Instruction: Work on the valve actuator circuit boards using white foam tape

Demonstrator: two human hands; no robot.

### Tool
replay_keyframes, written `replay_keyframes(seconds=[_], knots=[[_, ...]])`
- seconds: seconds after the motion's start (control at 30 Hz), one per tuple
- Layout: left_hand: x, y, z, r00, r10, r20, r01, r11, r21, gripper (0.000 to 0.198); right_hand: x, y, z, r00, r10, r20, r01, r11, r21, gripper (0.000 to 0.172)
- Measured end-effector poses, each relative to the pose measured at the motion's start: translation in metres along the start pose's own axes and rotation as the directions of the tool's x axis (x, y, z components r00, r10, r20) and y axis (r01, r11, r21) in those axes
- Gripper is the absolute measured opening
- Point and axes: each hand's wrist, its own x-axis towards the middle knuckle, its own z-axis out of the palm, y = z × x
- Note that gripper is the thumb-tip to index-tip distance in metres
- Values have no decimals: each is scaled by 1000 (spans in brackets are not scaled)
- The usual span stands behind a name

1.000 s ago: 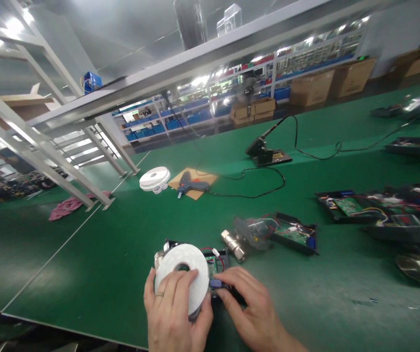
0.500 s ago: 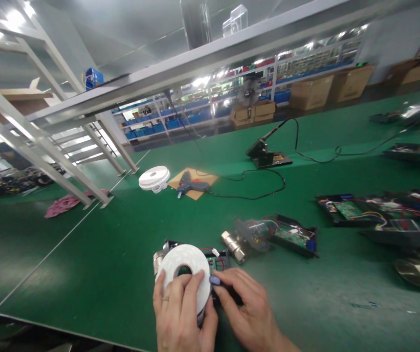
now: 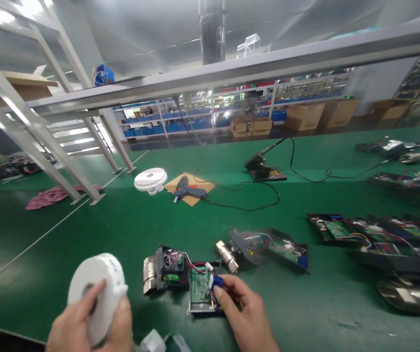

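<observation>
The open black casing (image 3: 200, 293) is sitting on the green bench (image 3: 121, 230), showing a green circuit board (image 3: 197, 289) inside, with red and white wires running to the metal lock body (image 3: 158, 274) beside it. The right hand (image 3: 242, 313) is pinching a small blue part (image 3: 216, 280) between thumb and fingertips, right over the casing's right edge. The left hand (image 3: 88, 327) is wrapping closed around a white tape roll (image 3: 96, 291), holding it upright, well left of the casing and off the bench. Farther back, more tape rolls (image 3: 150, 179) and a blue glue gun (image 3: 187, 190) are lying on the bench.
</observation>
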Motion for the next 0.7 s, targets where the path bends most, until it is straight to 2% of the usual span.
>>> replay_keyframes(seconds=[0.07, 0.13, 0.2, 0.27, 0.37, 0.43, 0.47, 0.5, 0.57, 0.63, 0.7], knots=[[7, -38, 4, 992, 113, 48, -120, 975, 186, 43, 0, -1, -4, 998, -54, 24, 55, 997, -52, 34], [6, -67, 12, 940, 232, 251, -298, 916, 269, 42, 1, -2, -7, 993, -106, 49, 111, 988, -103, 30], [2, -83, 21, 889, 281, 363, -381, 892, 244, 40, 3, -5, -8, 986, -152, 63, 160, 977, -139, 27], [-3, -83, 28, 894, 293, 339, -377, 901, 215, 39, 4, -8, -9, 977, -203, 64, 211, 963, -170, 24], [-11, -52, 26, 948, 239, 209, -274, 948, 159, 39, 7, -15, -11, 945, -315, 86, 326, 915, -239, 19], [-21, -17, 20, 968, 208, 143, -211, 977, 12, 33, 9, -18, -12, 906, -392, 159, 422, 861, -283, 22], [-27, 1, 18, 961, 195, 194, -162, 971, -174, 28, 9, -20, -12, 883, -422, 205, 468, 830, -303, 25], [-35, 18, 17, 937, 236, 256, -165, 948, -271, 25, 10, -20, -12, 858, -449, 248, 510, 796, -325, 27], [-50, 45, 21, 863, 305, 402, -114, 894, -433, 34, 11, -20, -13, 823, -477, 309, 566, 739, -367, 29], [-60, 57, 29, 790, 352, 502, -50, 853, -519, 45, 12, -17, -13, 807, -477, 348, 588, 701, -402, 24], [-65, 57, 36, 750, 374, 545, 8, 819, -574, 51, 12, -14, -11, 789, -476, 388, 612, 666, -427, 19]])
